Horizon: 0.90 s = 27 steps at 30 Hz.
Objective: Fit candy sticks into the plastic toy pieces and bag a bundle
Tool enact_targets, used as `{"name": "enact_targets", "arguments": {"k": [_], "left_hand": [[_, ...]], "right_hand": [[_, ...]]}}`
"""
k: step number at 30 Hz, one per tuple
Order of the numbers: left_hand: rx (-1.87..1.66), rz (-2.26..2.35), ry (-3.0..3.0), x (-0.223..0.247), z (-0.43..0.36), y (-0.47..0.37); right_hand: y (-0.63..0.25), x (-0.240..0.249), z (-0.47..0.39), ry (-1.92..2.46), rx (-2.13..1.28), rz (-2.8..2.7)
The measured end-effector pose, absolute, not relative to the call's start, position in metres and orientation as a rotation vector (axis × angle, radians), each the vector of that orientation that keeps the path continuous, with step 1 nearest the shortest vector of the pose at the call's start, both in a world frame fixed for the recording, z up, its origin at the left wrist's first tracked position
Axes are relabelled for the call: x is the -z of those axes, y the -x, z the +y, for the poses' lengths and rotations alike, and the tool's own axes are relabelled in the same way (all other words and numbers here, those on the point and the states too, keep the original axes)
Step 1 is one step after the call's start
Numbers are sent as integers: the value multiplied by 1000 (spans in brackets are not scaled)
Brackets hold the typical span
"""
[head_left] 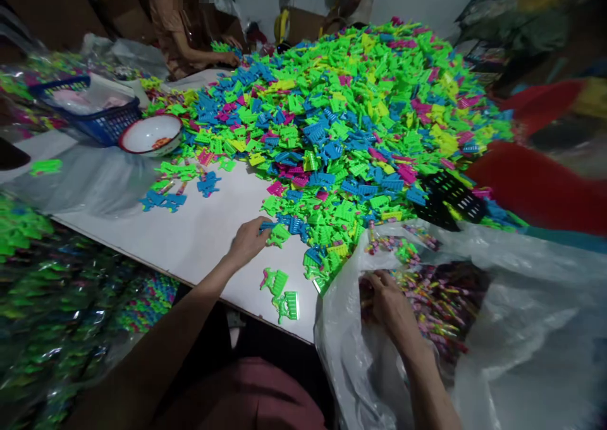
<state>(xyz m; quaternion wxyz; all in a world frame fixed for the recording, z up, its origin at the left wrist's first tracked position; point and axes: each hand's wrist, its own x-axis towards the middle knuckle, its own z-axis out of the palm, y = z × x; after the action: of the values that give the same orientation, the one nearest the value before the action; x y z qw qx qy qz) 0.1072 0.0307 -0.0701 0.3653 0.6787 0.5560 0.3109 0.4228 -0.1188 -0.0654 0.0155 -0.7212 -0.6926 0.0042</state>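
My left hand [249, 241] is closed, its fingertips pinching a blue plastic toy piece [268, 226] at the near edge of a big heap. Touching or just beside that piece lies a green toy piece [278, 234] with comb-like slots. Two more green pieces [288, 306] rest on the white tabletop [190, 243] nearer to me. My right hand [389, 303] reaches into an open clear plastic bag [341, 319], fingers bent downward and tips hidden. Inside the bag are many small, thin, colourful wrapped sticks [441, 307]; whether the hand grips one cannot be seen.
The heap of green, blue, pink and yellow pieces [360, 107] covers the table's far side. A black slotted basket [450, 196] is at right. At left stand a red-rimmed white bowl [152, 134] and a blue basket [102, 121]. Another person's hands [230, 57] work behind.
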Motion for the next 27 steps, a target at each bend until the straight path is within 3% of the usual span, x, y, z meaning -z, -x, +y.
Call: {"name": "enact_targets", "arguments": {"k": [7,10,13,18,21,27], "left_hand": [[-650,1231,-1160,58,-10,-97],[-596,1124,-1121,44,-26,-103],[-597,1012,-1023,37,-38,-113],[-712,966,-872,40,-52,-121],[-737,965,-733,42,-59,-121],[-781,851,-509,35,-71,-137]], "right_hand": [[-441,37,-105,2361,-31,-2069],[-425,10,-110,2112,-84,-1752],[-373,-8,-115,1753,-343,-1596],[-298,5,-108,1423,-908,-1379],[-293,13,-106,1340,-901,-1098],[-301,22,-130,1447,-867,-1424]]}}
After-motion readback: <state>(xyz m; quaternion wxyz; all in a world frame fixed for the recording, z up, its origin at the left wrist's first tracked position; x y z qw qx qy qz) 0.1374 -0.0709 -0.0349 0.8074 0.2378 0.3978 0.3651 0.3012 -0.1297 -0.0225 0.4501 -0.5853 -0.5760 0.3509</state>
